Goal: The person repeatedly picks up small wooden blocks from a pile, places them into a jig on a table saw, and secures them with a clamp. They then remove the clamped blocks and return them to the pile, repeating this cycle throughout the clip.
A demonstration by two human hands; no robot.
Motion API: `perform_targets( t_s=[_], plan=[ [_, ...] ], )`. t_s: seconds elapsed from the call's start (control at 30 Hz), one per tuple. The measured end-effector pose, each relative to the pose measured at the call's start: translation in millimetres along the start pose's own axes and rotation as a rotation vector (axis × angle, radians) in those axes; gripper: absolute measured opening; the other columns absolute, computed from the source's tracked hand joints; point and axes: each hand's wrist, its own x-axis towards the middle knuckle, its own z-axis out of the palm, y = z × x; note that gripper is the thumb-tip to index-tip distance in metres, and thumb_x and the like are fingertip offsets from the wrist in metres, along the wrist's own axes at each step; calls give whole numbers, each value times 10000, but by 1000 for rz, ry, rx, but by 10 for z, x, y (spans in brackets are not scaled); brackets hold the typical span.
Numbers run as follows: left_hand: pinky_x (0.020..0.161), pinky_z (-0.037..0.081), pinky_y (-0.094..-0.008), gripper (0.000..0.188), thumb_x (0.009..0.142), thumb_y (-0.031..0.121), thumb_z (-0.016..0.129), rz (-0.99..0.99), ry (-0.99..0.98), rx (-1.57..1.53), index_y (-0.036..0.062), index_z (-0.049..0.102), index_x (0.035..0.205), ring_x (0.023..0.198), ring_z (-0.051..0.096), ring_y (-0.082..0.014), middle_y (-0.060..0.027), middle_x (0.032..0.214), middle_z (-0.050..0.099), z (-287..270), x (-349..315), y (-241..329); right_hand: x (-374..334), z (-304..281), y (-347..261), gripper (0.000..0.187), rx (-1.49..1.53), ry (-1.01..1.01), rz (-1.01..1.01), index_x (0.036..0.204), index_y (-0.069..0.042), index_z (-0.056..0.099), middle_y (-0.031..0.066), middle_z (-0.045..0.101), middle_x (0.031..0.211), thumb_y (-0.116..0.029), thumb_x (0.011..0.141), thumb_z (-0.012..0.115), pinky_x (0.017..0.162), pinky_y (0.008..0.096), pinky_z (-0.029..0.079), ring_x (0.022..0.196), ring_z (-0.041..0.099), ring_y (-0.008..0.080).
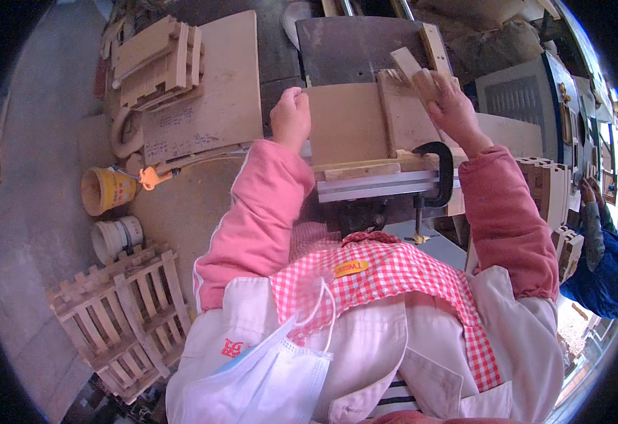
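Observation:
My left hand [291, 119] is closed at the left edge of a flat brown wooden board [348, 120]; its curled fingertips are hidden. My right hand [453, 109] is closed on a short, pale wooden strip [405, 62], which tilts up to the left. Under that strip a narrower wooden piece [402, 116] lies across the board's right part. A black C-clamp [444, 173] sits at the front right, by a metal rail [376, 185] with a wooden batten [362, 172] along it. Beyond the board is a dark machine table [358, 49].
Left of my left hand, cut wooden pieces [160, 63] are stacked on a large panel [217, 106] with handwriting. Lower left are a yellow bucket [107, 191], a white bucket [116, 238] and a slatted wooden stack [121, 318]. Another person's sleeve [593, 237] shows at far right.

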Motion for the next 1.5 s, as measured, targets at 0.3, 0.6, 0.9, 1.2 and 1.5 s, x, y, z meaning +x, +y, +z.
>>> perform_targets(
  t_s=[0.3, 0.6, 0.9, 1.2, 1.5],
  plan=[
    [864, 478, -465, 355, 919, 280, 464, 53, 10, -22, 42, 620, 1131, 993, 611, -415, -245, 1038, 642, -17, -46, -45, 336, -3, -1075, 586, 154, -185, 105, 1358, -170, 316, 235, 658, 860, -265, 843, 578, 713, 512, 504, 814, 638, 439],
    [826, 480, -497, 311, 936, 260, 467, 62, 22, -29, 45, 618, 1103, 939, 612, -432, -252, 983, 646, -18, -68, -25, 413, 722, -1327, 565, 13, -373, 183, 1341, -106, 279, 248, 659, 836, -291, 868, 528, 722, 532, 491, 781, 640, 451],
    [815, 493, -479, 304, 944, 272, 490, 42, -7, 10, 40, 622, 1091, 944, 622, -418, -231, 1006, 651, -19, -73, -24, 527, 473, -1386, 453, 107, -215, 98, 1201, -20, 346, 263, 661, 845, -251, 851, 518, 726, 524, 506, 785, 651, 439],
    [819, 487, -487, 312, 936, 272, 487, 80, 21, -17, 37, 617, 1096, 950, 618, -423, -240, 986, 651, -3, -60, -27, 597, 800, -1347, 463, 14, -375, 188, 1213, -43, 355, 284, 650, 880, -278, 855, 528, 763, 513, 500, 849, 640, 445],
    [819, 486, -479, 346, 929, 274, 469, 78, -27, -39, 13, 606, 1109, 931, 622, -416, -257, 995, 647, -7, -36, -90, 747, 812, -1327, 369, 29, -451, 60, 1050, 15, 505, 258, 663, 850, -303, 871, 561, 727, 498, 521, 823, 654, 433]
  ],
)
